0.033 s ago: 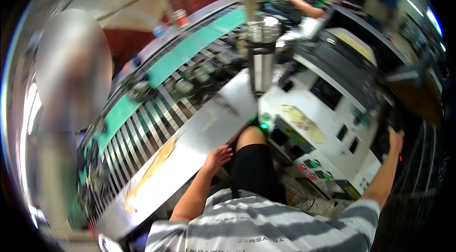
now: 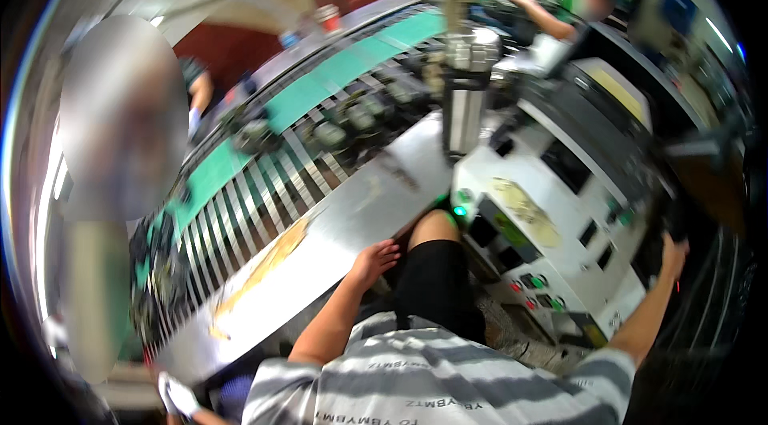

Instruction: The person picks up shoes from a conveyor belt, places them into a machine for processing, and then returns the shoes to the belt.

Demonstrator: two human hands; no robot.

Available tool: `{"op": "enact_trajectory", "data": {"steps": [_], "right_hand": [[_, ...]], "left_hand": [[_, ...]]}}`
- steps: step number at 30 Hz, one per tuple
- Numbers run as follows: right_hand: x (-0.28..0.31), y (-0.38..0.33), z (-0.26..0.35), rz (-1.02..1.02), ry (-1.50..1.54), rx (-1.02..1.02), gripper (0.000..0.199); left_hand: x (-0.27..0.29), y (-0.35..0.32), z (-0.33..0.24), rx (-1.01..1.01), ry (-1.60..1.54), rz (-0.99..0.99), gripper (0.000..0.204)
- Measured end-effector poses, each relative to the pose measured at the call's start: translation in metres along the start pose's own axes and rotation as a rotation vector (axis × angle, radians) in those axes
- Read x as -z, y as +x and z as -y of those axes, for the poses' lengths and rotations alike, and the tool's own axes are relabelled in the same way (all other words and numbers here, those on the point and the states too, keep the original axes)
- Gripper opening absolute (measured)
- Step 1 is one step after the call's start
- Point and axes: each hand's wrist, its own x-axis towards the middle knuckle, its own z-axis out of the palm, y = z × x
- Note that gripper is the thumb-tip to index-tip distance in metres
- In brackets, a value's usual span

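Note:
My left hand [image 2: 376, 262] holds nothing. Its fingers are stretched out beside my thigh, near the edge of a shiny metal ledge [image 2: 344, 231]. Far out to the right, my right hand [image 2: 674, 254] reaches to a dark part [image 2: 677, 221] beside a white machine panel [image 2: 524, 183]. The fingers look closed round something black there; its kind is too dark to make out. Several buttons [image 2: 528, 289], red and green, are set low on the panel, and a green light [image 2: 459, 211] glows at its left corner near my knee.
A roller conveyor [image 2: 236, 237] with a green strip [image 2: 344, 69] carries several blurred dark parts [image 2: 344, 130]. A metal column [image 2: 466, 97] rises beside the panel. Co-workers' arms show at the far right [image 2: 548, 18] and beyond the conveyor [image 2: 200, 93]; a white-gloved hand [image 2: 182, 394] is at lower left.
The whole view has shifted, so the conveyor and panel sit farther right. A co-worker's arm beyond the conveyor and the white-gloved hand show more. My hands keep much the same poses.

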Motion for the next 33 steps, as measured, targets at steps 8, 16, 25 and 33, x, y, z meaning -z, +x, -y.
{"op": "enact_trajectory", "data": {"steps": [8, 16, 25, 33], "right_hand": [[0.013, -0.137, -0.022, -0.807, 0.105, 0.238, 0.08], [0.045, -0.303, 0.02, -0.029, 0.805, 0.464, 0.065], [0.043, -0.501, 0.241, 1.456, 1.148, 0.213, 0.084], [0.0, -0.663, 0.431, 1.81, 0.853, 0.824, 0.07]], "left_hand": [[0.018, -0.024, -0.01, -0.096, -0.083, 0.017, 0.041], [-0.016, -0.013, -0.014, -0.021, 0.046, 0.445, 0.043], [-0.019, -0.015, -0.055, -0.669, 0.423, 0.737, 0.076], [0.189, -0.029, -0.146, -0.37, -0.358, 0.022, 0.04]]}}
